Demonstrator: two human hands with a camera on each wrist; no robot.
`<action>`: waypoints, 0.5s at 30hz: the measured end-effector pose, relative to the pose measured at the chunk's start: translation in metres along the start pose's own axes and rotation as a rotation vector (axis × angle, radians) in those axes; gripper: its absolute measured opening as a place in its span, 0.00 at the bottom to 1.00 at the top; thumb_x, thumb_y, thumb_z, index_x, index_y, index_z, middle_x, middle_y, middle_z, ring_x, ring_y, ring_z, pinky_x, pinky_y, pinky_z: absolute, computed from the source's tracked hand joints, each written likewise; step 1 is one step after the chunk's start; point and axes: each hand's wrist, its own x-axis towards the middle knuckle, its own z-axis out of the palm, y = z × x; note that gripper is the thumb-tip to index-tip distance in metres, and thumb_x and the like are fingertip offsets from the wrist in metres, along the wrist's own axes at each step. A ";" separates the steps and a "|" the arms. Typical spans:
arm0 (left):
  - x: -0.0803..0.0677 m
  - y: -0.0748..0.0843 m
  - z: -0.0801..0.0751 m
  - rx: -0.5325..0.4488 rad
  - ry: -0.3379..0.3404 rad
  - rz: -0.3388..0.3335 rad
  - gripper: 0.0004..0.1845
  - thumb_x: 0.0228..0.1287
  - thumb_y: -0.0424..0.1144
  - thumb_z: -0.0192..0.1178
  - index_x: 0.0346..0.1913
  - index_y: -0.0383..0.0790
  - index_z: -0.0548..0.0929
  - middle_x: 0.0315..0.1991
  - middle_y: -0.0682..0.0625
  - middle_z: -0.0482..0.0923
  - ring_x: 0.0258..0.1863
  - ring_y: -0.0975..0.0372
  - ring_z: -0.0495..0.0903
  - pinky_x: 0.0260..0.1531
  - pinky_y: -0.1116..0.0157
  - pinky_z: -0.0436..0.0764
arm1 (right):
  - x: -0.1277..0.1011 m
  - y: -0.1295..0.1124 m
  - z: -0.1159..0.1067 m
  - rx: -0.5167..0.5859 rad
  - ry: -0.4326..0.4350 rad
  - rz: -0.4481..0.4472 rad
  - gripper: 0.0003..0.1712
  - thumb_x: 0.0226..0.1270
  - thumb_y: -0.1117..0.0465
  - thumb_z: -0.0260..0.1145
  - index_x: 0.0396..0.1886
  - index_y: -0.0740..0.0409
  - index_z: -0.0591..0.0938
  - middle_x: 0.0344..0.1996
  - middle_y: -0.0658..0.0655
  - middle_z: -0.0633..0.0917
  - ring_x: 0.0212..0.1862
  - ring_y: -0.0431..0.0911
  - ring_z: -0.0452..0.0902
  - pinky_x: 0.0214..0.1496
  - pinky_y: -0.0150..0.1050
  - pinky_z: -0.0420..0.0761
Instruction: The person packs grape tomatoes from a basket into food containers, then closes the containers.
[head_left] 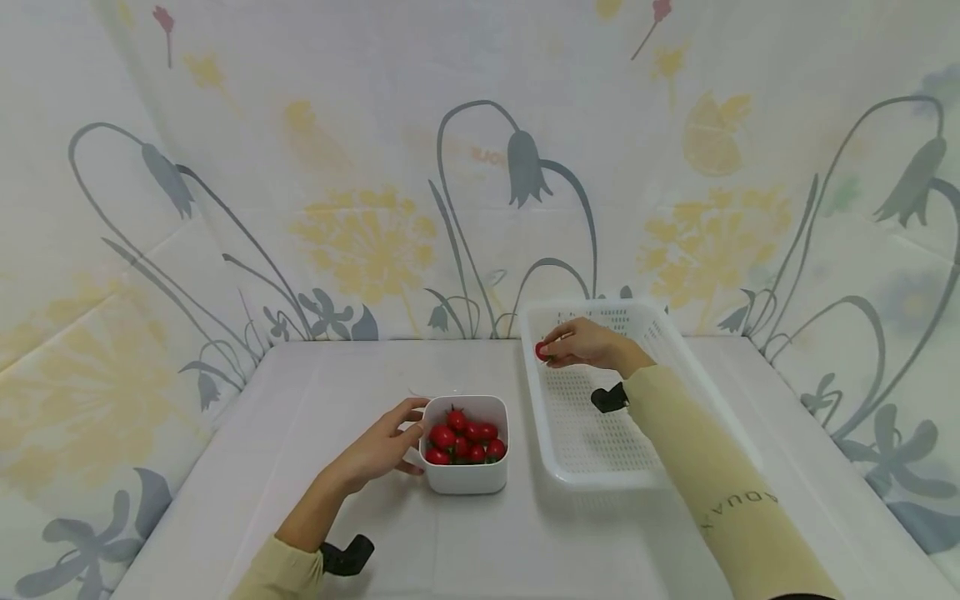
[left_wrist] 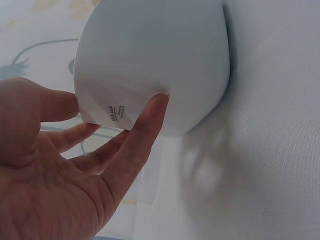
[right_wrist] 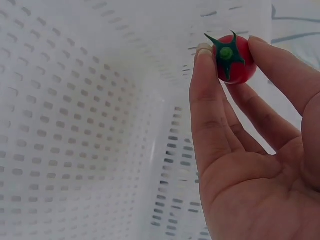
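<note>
My right hand is over the far left part of a white perforated plastic basket. Between its thumb and fingertips it pinches a small red cherry tomato with a green star-shaped stem top. To the left of the basket stands a white rounded-square container holding several red cherry tomatoes. My left hand rests on the left side of that container with spread fingers, and in the left wrist view its fingertips touch the outer wall, near small printed text.
The basket's bottom shows bare holes. A white cloth covers the table, and a flower-printed sheet hangs behind and at both sides. Black straps are on both wrists.
</note>
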 end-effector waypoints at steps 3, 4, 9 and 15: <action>-0.001 0.001 0.000 -0.001 -0.001 0.001 0.25 0.82 0.39 0.48 0.76 0.41 0.62 0.72 0.30 0.61 0.55 0.45 0.80 0.40 0.52 0.90 | -0.004 -0.003 0.000 -0.007 -0.007 -0.016 0.20 0.75 0.69 0.62 0.59 0.80 0.74 0.57 0.77 0.80 0.41 0.44 0.87 0.66 0.55 0.76; -0.001 0.001 0.000 -0.002 0.000 0.002 0.25 0.82 0.39 0.48 0.76 0.41 0.62 0.72 0.30 0.61 0.55 0.45 0.80 0.40 0.52 0.90 | -0.005 -0.003 0.000 -0.008 -0.007 -0.021 0.19 0.76 0.69 0.62 0.59 0.80 0.75 0.56 0.76 0.81 0.41 0.44 0.87 0.66 0.55 0.77; 0.000 0.001 0.000 0.003 0.002 -0.003 0.25 0.82 0.39 0.48 0.76 0.42 0.62 0.73 0.30 0.61 0.55 0.45 0.80 0.40 0.52 0.90 | -0.011 -0.004 -0.001 0.005 -0.008 -0.049 0.18 0.75 0.69 0.62 0.57 0.80 0.75 0.52 0.72 0.83 0.41 0.45 0.87 0.63 0.52 0.80; 0.000 0.002 0.001 0.000 0.000 -0.008 0.24 0.82 0.39 0.48 0.75 0.42 0.63 0.72 0.31 0.61 0.55 0.46 0.80 0.40 0.53 0.90 | -0.019 -0.005 -0.002 0.002 -0.011 -0.066 0.18 0.74 0.70 0.63 0.56 0.80 0.75 0.53 0.72 0.83 0.42 0.45 0.87 0.58 0.44 0.85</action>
